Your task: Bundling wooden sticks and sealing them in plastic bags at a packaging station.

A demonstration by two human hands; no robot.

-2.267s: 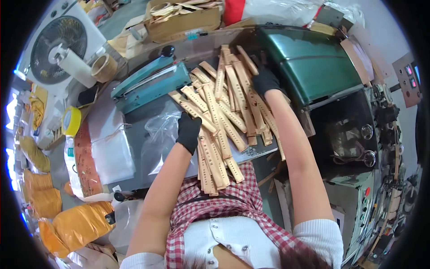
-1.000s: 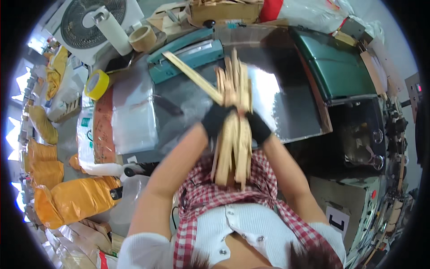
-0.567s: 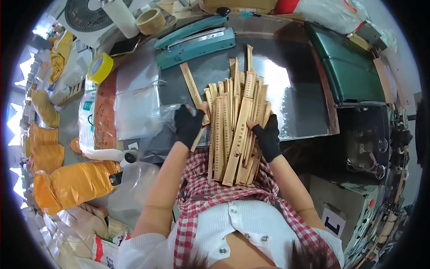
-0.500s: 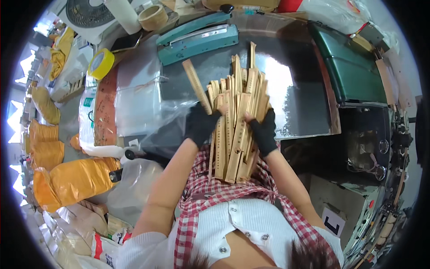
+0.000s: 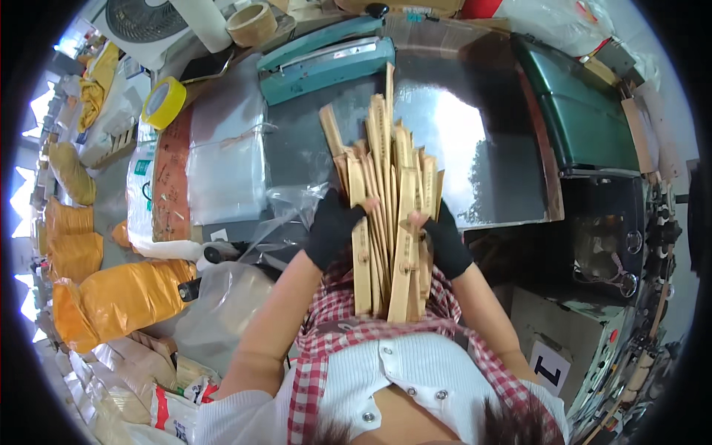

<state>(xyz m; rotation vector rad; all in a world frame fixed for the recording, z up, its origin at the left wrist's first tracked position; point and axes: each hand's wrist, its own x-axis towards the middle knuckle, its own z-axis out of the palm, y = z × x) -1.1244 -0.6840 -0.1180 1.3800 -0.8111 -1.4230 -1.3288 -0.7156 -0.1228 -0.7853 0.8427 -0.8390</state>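
A bundle of wooden slats [image 5: 386, 222] is clenched between the left hand [image 5: 334, 230] and right hand [image 5: 445, 241], pressed from both sides so the ends are squared against the table [image 5: 489, 148]

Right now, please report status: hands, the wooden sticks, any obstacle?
Left hand and right hand, both black-gloved, clamp the bundle of wooden sticks from either side. Bundle over dark table. Nothing between the hands.
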